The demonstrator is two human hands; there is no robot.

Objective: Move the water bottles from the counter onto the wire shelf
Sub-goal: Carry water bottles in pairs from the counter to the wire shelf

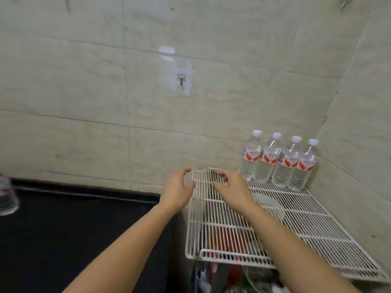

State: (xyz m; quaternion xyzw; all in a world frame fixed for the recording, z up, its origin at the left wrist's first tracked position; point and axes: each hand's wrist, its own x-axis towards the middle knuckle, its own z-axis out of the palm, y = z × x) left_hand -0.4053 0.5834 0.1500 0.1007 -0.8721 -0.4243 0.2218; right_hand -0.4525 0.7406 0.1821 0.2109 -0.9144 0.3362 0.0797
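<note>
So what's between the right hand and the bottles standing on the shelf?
Head view: only bare white wire shelf lies between the right hand and the four bottles; nothing else stands there.

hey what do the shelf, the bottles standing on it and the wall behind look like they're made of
Wire shelf: thin metal rods in a grid, apparently with a white coating, matte.
Water bottles: clear plastic, since the wall shows through them; white caps, red and white printed labels.
Wall: large pale tiles with faint veining and thin joints, probably ceramic or stone-look; slightly glossy.
</note>
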